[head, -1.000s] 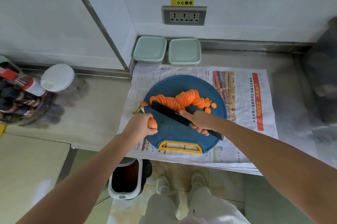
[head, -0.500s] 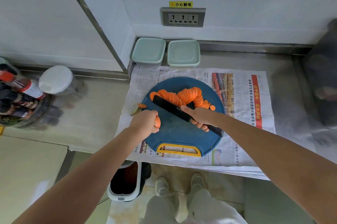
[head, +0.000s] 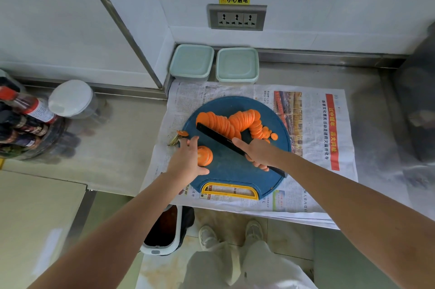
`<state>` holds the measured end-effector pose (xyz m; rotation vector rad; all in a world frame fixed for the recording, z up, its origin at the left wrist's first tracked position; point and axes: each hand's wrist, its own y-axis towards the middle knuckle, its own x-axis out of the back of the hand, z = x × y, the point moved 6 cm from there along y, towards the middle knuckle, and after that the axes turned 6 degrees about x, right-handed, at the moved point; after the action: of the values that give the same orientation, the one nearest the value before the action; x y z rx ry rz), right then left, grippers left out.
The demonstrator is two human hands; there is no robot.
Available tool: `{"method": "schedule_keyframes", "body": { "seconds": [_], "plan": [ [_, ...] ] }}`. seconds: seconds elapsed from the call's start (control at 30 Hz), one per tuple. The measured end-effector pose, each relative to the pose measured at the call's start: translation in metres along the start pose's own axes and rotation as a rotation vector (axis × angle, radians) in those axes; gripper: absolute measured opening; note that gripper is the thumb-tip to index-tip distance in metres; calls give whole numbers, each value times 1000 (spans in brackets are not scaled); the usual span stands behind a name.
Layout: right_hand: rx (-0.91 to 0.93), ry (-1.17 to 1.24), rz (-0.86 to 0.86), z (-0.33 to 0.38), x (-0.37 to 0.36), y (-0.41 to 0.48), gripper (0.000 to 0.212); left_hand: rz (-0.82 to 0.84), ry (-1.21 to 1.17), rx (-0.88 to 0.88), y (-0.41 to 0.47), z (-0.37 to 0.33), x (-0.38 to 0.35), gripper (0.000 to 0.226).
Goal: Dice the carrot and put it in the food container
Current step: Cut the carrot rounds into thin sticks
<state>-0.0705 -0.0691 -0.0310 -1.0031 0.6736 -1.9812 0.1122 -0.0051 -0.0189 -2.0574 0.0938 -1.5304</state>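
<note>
Loosened since prev frame: left hand (head: 186, 161), fingers apart, steadying carrot stub (head: 205, 155) at board's (head: 235, 171) 9 o'clock; right hand (head: 256, 152) clamped on knife (head: 219, 137), slices (head: 226, 121) at 12 awaiting dicing.

Yellow rectangular warning sticker (head: 234, 0) on the white wall, directly above the grey triple wall socket (head: 236, 17): black characters "小心触电" beside a small warning triangle. Printed newspaper sheet (head: 313, 197) spread on the steel table: a red vertical banner (head: 332, 132) carries yellow characters "过中国年 品大同味". The smaller newsprint and the bottle labels at left are illegible.
</note>
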Motion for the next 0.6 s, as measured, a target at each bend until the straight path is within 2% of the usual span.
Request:
{"method": "schedule_keyframes", "body": {
  "seconds": [0.07,0.1,0.13,0.2,0.3,0.43,0.6],
  "plan": [
    [98,-205,-37,3,-3,-10,70,-20,-117,35,-5,8,-3,99],
    [110,-237,-80,-1,-4,-13,52,-27,-175,51,-7,10,-5,95],
    [130,-245,-135,-1,-5,-17,43,-38,-216,61,-8,12,-6,91],
    [189,-311,-173,1,-14,-20,61,-72,-232,49,-8,13,-8,78],
    [237,-463,-161,4,-30,-18,64,-96,-228,-2,-5,8,-9,68],
    [263,-547,-144,10,-49,-22,72,-98,-262,-6,-1,8,-11,69],
    [298,-639,-70,17,-67,-26,70,-127,-345,61,-5,14,-21,73]
  ]
}}
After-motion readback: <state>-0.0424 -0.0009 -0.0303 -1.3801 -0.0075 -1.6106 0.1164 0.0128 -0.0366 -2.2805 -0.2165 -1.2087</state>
